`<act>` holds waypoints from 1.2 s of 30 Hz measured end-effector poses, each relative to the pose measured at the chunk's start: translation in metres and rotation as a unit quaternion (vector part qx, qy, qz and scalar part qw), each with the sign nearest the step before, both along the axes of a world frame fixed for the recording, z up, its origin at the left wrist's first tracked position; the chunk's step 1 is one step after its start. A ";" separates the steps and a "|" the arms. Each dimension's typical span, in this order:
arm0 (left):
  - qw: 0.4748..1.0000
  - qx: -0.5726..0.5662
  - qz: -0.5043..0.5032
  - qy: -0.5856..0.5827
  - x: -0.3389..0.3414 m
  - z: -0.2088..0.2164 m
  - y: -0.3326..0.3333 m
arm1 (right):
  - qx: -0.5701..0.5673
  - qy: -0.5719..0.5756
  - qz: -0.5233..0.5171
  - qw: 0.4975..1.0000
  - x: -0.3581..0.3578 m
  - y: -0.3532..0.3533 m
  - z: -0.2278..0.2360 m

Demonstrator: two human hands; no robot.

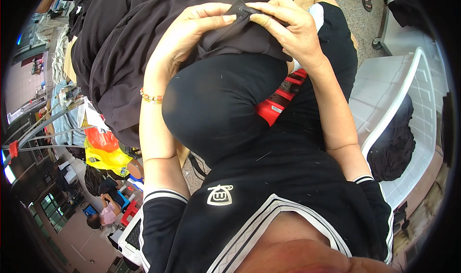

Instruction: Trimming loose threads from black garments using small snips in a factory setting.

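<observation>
A dark brown garment (129,47) is draped over my knees and spreads to the left in loose folds. With thumb and fingers closed, my left hand (201,23) pinches a small folded corner of its cloth. Close beside it, my right hand (290,30) grips the same bit of cloth between thumb and forefinger. The fingertips are nearly together, and small pale marks show on the fabric there. Whether something tiny is also held between the right fingers, I cannot tell. Below the right hand, the garment rests on my raised knee.
On the right stands a white plastic bin (422,129) with dark cloth (394,148) in it. A red plastic stool (271,111) shows between my legs. Yellow and red plastic bags (108,155) lie at the left. Another person (108,213) sits farther off at lower left.
</observation>
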State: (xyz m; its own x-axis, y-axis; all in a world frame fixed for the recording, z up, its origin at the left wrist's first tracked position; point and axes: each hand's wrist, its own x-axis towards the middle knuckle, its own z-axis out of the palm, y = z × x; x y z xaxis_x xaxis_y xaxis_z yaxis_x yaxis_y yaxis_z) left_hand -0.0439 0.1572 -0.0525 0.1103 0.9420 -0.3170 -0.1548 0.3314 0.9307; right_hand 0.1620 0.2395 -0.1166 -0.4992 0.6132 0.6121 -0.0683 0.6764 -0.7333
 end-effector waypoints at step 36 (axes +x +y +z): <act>0.695 0.456 0.230 0.505 0.020 0.029 -0.157 | 0.100 -0.094 0.268 0.953 0.014 -0.110 0.097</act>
